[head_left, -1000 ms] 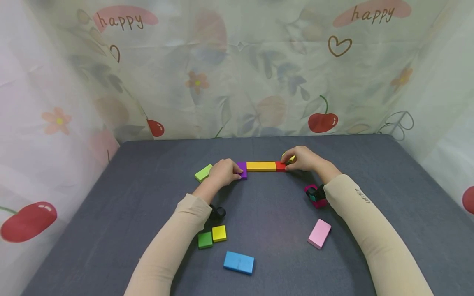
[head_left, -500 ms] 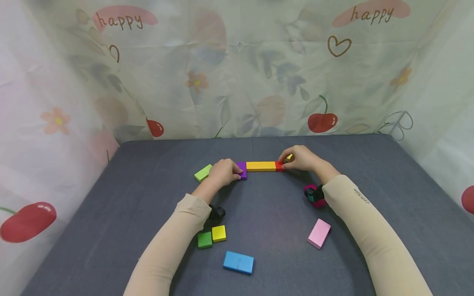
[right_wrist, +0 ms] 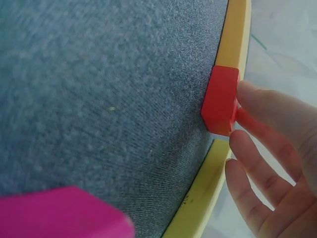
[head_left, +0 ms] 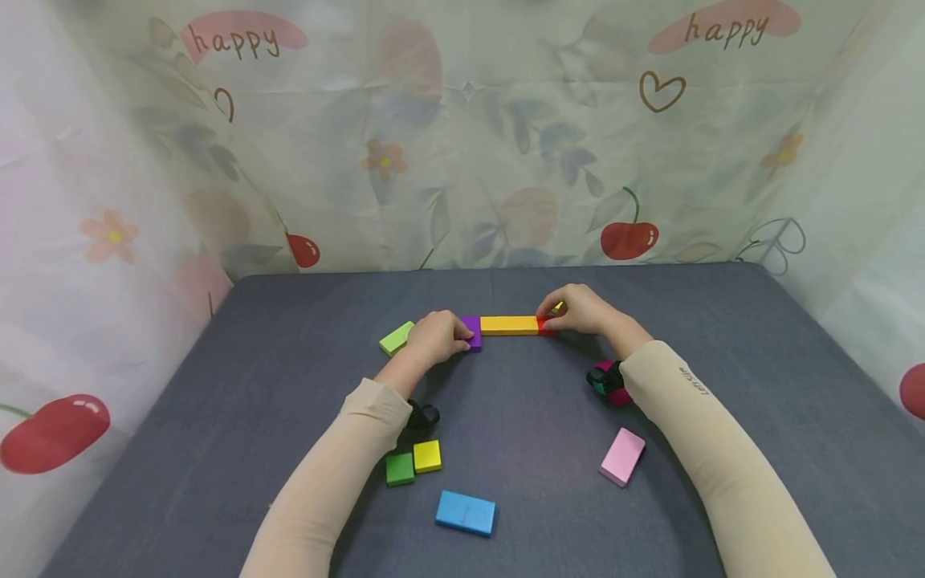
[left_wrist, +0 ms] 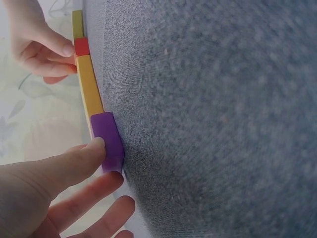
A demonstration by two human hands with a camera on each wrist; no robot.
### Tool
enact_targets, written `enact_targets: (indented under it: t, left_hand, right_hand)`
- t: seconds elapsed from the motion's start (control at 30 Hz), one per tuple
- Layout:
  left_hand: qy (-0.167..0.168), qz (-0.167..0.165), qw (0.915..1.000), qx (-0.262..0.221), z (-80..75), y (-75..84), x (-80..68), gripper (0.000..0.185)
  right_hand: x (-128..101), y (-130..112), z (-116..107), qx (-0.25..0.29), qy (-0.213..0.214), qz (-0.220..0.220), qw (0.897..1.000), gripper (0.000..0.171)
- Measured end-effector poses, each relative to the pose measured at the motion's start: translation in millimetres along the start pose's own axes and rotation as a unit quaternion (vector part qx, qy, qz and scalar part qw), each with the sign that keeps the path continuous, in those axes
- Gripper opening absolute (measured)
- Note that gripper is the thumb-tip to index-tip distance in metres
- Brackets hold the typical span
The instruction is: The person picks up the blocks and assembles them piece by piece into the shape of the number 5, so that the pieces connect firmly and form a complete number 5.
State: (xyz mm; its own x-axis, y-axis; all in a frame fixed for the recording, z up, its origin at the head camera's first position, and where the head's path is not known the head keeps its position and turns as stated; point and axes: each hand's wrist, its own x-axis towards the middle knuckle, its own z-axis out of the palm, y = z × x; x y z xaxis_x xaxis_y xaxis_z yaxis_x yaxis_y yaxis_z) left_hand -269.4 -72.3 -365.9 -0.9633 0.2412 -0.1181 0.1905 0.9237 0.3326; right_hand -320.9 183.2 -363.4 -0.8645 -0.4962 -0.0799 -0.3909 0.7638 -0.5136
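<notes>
my purple block (left_wrist: pixel 108 130) and red block (right_wrist: pixel 221 94) look smooth with a soft sheen, like the orange bar (left_wrist: pixel 89 85) between them; i can't tell painted wood from plastic. the yellow bar (right_wrist: pixel 200 188) is smooth too, bar a few dark specks. under them, the grey table covering (left_wrist: pixel 223 99) is matt, finely woven cloth. my sleeves (head_left: pixel 318 490) are matt, lightly wrinkled fabric; the printed sheet (head_left: pixel 462 136) looks thin and creased.
</notes>
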Motion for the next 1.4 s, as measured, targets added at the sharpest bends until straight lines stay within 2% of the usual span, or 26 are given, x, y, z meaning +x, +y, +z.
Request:
enact_targets:
  t: [0.37, 0.6, 0.83, 1.13, 1.27, 1.4]
  left_hand:
    - [0.007, 0.007, 0.9998, -0.015, -2.4, -3.0, 2.3, 0.032]
    - [0.030, 0.020, 0.9978, -0.055, -16.5, -10.7, -2.6, 0.036]
    - [0.033, 0.018, 0.9967, -0.072, -33.3, -33.2, -11.5, 0.035]
    - [0.018, 0.006, 0.9962, -0.085, -42.4, -70.5, -24.1, 0.036]
    - [0.003, 0.011, 0.9970, -0.077, -43.2, -83.6, -28.3, 0.037]
    - [-0.026, 0.024, 0.9968, -0.071, -44.6, -94.1, -31.6, 0.040]
  right_hand:
    - [0, 0, 1, -0.013, 0.004, 0.008, 1.000, 0.017]
    - [-1, 0, 1, -0.008, 0.003, 0.011, 1.000, 0.017]
    - [-3, 1, -1, 0.010, 0.008, -0.014, 1.000, 0.017]
    - [-1, 2, 3, -0.002, 0.013, 0.012, 1.000, 0.017]
    - [-1, 1, 3, -0.002, 0.013, 0.016, 1.000, 0.018]
    - [-1, 2, 3, -0.001, 0.012, 0.020, 1.000, 0.018]
